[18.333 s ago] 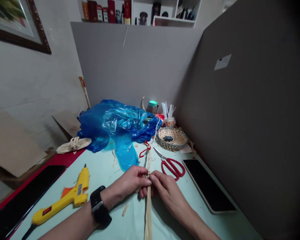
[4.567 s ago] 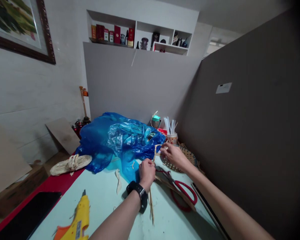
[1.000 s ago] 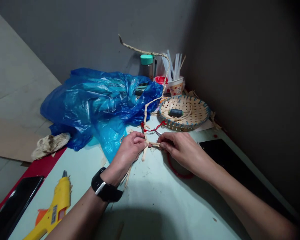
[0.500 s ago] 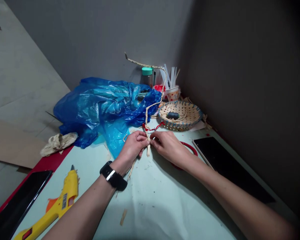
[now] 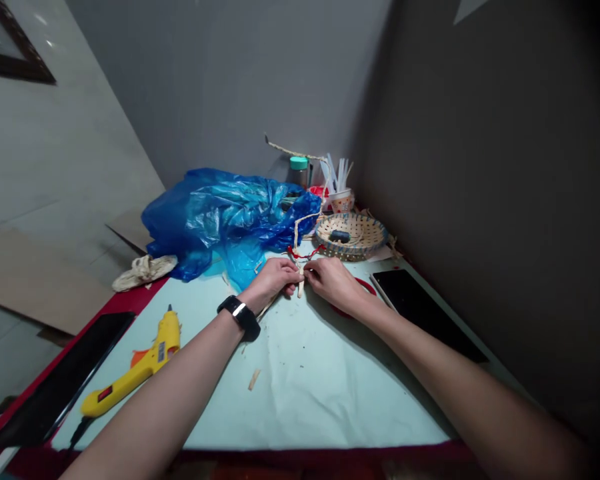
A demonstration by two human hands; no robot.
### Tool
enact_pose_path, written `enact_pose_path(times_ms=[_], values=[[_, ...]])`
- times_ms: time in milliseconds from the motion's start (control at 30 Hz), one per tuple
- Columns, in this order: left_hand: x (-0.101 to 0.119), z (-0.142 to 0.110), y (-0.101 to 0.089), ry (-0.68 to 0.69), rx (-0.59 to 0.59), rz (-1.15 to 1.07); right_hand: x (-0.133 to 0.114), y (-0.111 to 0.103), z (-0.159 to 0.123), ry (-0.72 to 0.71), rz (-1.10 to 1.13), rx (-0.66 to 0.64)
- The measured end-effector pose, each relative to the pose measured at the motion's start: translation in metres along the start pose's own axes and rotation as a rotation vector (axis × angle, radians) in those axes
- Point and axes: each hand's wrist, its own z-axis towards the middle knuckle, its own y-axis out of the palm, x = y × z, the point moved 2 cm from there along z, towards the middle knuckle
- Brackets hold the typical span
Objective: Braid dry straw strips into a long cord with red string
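Observation:
A braided cord (image 5: 297,233) of pale plant fibre rises in bends from between my hands, and its dark-tipped far end stands up in front of the wall. My left hand (image 5: 275,276) is closed and pinches the cord near its lower end, where a short flat tail hangs below the fingers. Close on the other side, my right hand (image 5: 334,283) has its thumb and fingers pressed together at the same spot on the cord. A red string (image 5: 307,255) crosses the cord just above my fingers. Under my right wrist lies a red ring-shaped thing (image 5: 367,287), partly hidden.
A blue plastic bag (image 5: 205,213) lies behind my left hand. Behind my right are a woven basket (image 5: 367,241) with a dark thread spool (image 5: 339,237) and a paper cup (image 5: 341,201) of sticks. A yellow glue gun (image 5: 153,360) and dark flat devices lie at the sides.
The camera view has tilted up and drawn back, so the table's front edge now shows. My hands stay pinched at the cord's lower end, with only slight finger movement.

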Motion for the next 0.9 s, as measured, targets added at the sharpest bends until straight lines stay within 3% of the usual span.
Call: enact_pose_path(times_ms=[900], values=[[0.001, -0.003, 0.003, -0.016, 0.01, 0.028, 0.013, 0.011, 0.009, -0.091, -0.074, -0.011]])
